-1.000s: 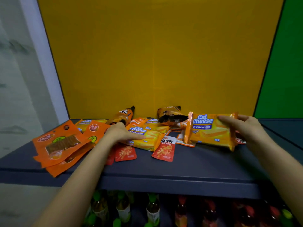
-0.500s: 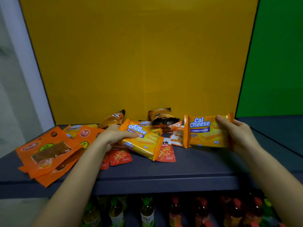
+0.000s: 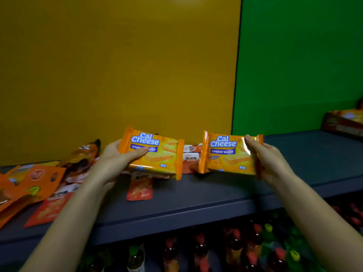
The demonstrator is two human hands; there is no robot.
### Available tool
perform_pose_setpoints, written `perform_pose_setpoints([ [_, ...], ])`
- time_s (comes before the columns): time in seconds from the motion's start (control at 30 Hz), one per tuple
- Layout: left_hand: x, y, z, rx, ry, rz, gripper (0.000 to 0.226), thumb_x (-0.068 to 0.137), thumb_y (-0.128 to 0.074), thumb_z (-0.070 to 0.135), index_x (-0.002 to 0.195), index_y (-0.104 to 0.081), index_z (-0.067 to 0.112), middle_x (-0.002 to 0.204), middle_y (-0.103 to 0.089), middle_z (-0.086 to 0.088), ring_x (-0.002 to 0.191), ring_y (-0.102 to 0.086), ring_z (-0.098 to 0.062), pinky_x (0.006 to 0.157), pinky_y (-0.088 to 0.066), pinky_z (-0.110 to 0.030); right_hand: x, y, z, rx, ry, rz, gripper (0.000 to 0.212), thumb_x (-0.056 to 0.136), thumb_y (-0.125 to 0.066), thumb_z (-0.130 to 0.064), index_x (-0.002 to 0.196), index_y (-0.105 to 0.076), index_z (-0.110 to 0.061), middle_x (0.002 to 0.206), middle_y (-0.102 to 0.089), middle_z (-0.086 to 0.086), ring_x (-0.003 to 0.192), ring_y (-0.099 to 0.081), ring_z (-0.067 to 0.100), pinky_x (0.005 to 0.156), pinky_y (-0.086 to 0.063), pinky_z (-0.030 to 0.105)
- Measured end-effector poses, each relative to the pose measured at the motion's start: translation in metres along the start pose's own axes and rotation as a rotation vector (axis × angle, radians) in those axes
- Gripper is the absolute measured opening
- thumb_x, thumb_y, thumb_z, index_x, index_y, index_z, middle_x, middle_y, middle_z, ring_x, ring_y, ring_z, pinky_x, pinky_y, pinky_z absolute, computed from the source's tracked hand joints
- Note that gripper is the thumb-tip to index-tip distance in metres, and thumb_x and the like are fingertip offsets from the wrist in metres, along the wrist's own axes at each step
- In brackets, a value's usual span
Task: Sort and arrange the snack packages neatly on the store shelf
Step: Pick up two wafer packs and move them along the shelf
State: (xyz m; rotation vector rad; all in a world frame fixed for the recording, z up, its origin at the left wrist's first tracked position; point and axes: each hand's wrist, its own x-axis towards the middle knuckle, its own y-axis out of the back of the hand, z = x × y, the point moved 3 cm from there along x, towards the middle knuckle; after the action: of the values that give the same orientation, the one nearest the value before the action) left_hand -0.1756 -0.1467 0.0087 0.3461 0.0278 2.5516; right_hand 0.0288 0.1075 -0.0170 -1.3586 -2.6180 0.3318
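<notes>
My left hand (image 3: 115,160) grips one orange Cal Cheese wafer pack (image 3: 157,154) by its left end, lifted off the pile and upright. My right hand (image 3: 265,156) holds a second Cal Cheese wafer pack (image 3: 224,156) by its right end, just above the dark shelf (image 3: 216,193). The two packs face me side by side, a small gap apart. Loose packets lie at the left: orange hanging pouches (image 3: 37,181), a brown-orange bag (image 3: 82,156), and small red sachets (image 3: 139,188). Small white-red packets (image 3: 191,154) show between the two packs.
A yellow back panel (image 3: 117,75) stands behind the pile, a green panel (image 3: 294,65) to its right. Boxed snacks (image 3: 343,122) sit at the far right of the shelf. Bottles with coloured caps (image 3: 200,250) fill the level below.
My left hand has lifted its Cal Cheese pack up off the pile and turned it upright. The view has swung right, so the pile sits further left and the green panel shows more.
</notes>
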Motion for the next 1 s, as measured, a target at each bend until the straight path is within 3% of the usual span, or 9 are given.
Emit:
perform_pose_setpoints([
  [0.13, -0.003, -0.092, 0.007, -0.085, -0.002, -0.070, 0.012, 0.081, -0.069, 0.016, 0.090, -0.062, 0.014, 0.081, -0.067, -0.006, 0.051, -0.063, -0.006, 0.049, -0.054, -0.021, -0.009, 0.089, -0.030, -0.034, 0.021, 0.110, 0.020, 0.086, -0.063, -0.032, 0.090, -0.061, -0.013, 0.073, -0.069, 0.005, 0.059, -0.067, 0.019, 0.061, -0.057, 0.035],
  [0.23, -0.011, -0.174, 0.014, -0.126, 0.036, -0.152, 0.016, 0.080, -0.070, 0.016, 0.095, -0.064, 0.015, 0.087, -0.070, -0.006, 0.070, -0.066, -0.017, 0.066, -0.057, -0.031, -0.016, 0.166, -0.053, -0.063, 0.056, 0.213, 0.019, 0.086, -0.063, -0.032, 0.086, -0.061, -0.014, 0.070, -0.069, 0.004, 0.052, -0.067, 0.016, 0.053, -0.057, 0.032],
  [0.37, -0.024, -0.275, 0.019, -0.143, 0.025, -0.243, 0.009, 0.081, -0.069, 0.015, 0.086, -0.063, 0.018, 0.073, -0.070, 0.005, 0.054, -0.064, -0.005, 0.057, -0.051, -0.021, -0.026, 0.254, -0.073, -0.095, 0.067, 0.282, 0.019, 0.087, -0.063, -0.031, 0.089, -0.062, -0.012, 0.077, -0.068, 0.006, 0.050, -0.066, 0.014, 0.049, -0.055, 0.028],
  [0.5, -0.040, -0.366, 0.023, -0.181, 0.031, -0.332, 0.009, 0.082, -0.067, 0.013, 0.089, -0.063, 0.017, 0.080, -0.069, 0.002, 0.060, -0.063, -0.007, 0.060, -0.050, -0.018, -0.037, 0.340, -0.095, -0.108, 0.084, 0.375, 0.018, 0.086, -0.063, -0.032, 0.085, -0.061, -0.014, 0.068, -0.069, 0.003, 0.049, -0.066, 0.014, 0.049, -0.054, 0.028],
  [0.63, -0.045, -0.442, 0.037, -0.211, 0.072, -0.441, 0.005, 0.083, -0.062, 0.010, 0.086, -0.064, 0.014, 0.059, -0.070, 0.008, 0.046, -0.062, -0.004, 0.053, -0.050, -0.017, -0.041, 0.408, -0.117, -0.121, 0.089, 0.446, 0.019, 0.086, -0.063, -0.035, 0.082, -0.060, -0.016, 0.075, -0.067, 0.005, 0.047, -0.065, 0.015, 0.045, -0.052, 0.026],
  [0.8, -0.038, -0.526, 0.056, -0.210, 0.069, -0.515, 0.007, 0.085, -0.059, 0.009, 0.081, -0.062, 0.013, 0.052, -0.068, 0.008, 0.041, -0.060, -0.003, 0.046, -0.050, -0.015, -0.032, 0.474, -0.139, -0.108, 0.110, 0.502, 0.021, 0.086, -0.063, -0.035, 0.089, -0.059, -0.015, 0.086, -0.068, 0.009, 0.067, -0.067, 0.024, 0.070, -0.055, 0.043],
  [1.0, -0.017, -0.628, 0.067, -0.204, 0.075, -0.564, 0.008, 0.085, -0.058, 0.010, 0.079, -0.060, 0.014, 0.048, -0.066, 0.007, 0.038, -0.059, -0.004, 0.044, -0.050, -0.014, 0.004, 0.541, -0.161, -0.083, 0.153, 0.539, 0.018, 0.086, -0.064, -0.033, 0.086, -0.061, -0.015, 0.072, -0.070, 0.004, 0.049, -0.068, 0.015, 0.044, -0.055, 0.029],
])
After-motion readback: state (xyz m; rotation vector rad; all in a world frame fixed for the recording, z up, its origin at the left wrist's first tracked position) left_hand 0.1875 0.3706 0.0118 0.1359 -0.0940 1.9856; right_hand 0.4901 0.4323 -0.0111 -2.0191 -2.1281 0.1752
